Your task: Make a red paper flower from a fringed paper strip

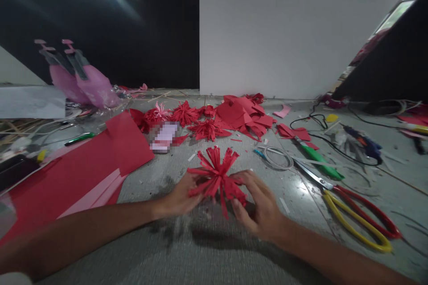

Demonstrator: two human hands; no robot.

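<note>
A red paper flower (219, 171) with narrow strips fanning out from its centre is held above the grey floor in front of me. My left hand (187, 193) grips it from the left and below, its fingertips partly hidden behind the strips. On the right side, my right hand (259, 202) has its thumb and fingers curved round the flower's edge strips. Beyond the hands lie more red paper flowers (207, 129) and a pile of cut red paper pieces (242, 113).
Large scissors (354, 213) with red and yellow handles lie at right, near a green-handled cutter (319, 160), a coil of pale tube (279, 158) and a blue glue gun (363, 142). Red paper sheets (80, 164) spread at left. Pink wrapped items (83, 80) stand behind, before a white panel (267, 31).
</note>
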